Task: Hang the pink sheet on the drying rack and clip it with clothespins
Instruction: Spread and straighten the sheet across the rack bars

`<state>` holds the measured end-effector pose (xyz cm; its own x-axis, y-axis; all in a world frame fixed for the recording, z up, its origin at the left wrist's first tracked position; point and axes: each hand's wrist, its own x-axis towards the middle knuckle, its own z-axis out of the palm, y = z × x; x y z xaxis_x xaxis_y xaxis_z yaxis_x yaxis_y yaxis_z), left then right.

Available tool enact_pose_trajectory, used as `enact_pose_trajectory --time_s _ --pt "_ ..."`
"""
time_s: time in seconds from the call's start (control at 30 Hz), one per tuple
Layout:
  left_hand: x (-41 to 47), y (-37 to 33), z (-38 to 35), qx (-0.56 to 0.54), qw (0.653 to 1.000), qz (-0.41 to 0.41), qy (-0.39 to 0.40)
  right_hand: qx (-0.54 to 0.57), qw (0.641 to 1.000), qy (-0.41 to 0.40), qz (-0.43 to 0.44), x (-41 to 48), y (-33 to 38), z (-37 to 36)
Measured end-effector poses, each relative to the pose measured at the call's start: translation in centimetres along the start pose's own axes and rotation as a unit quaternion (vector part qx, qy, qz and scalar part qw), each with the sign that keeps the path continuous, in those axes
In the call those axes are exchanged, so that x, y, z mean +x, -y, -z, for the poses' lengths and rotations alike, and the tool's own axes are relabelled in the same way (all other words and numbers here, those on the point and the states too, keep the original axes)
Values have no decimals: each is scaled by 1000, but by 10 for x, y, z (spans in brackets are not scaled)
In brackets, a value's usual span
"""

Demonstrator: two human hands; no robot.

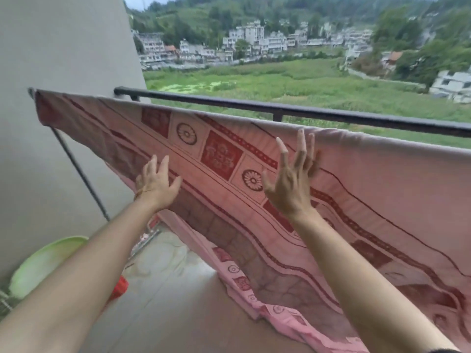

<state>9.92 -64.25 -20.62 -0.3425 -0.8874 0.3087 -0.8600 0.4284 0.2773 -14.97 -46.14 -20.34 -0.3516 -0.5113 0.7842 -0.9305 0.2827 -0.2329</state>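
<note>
The pink sheet (344, 189), printed with dark red squares and flower rings, hangs draped over the top bar of the drying rack (76, 169), whose dark slanted leg shows at the left. The sheet's lower edge trails on the floor. My left hand (155, 183) is raised in front of the cloth with fingers apart, holding nothing. My right hand (293, 179) is also raised, fingers spread wide, just in front of the sheet below its top fold. No clothespins are visible.
A black balcony railing (305, 112) runs behind the rack. A grey wall (63, 47) stands at the left. A pale green basin (43, 263) and a red object (119, 287) sit on the tiled floor at lower left.
</note>
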Motion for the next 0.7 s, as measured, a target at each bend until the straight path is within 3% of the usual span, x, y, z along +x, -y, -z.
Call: enact_pose_trajectory --time_s 0.17,0.37,0.43,0.5,0.6,0.7 --pt "35 111 -8 -54 992 114 21 92 985 94 114 -8 102 -120" --pt "120 239 -14 -117 973 198 15 207 903 375 41 9 223 -275" --pt "154 274 -9 -140 964 224 17 277 838 470 -32 23 260 -320" --pt "186 306 1 -147 960 237 17 370 744 537 -143 39 296 -359" --pt "237 352 20 -162 958 237 -21 455 609 580 -294 64 348 -413" --pt "273 393 26 -203 939 275 -39 500 509 591 -377 76 389 -453"
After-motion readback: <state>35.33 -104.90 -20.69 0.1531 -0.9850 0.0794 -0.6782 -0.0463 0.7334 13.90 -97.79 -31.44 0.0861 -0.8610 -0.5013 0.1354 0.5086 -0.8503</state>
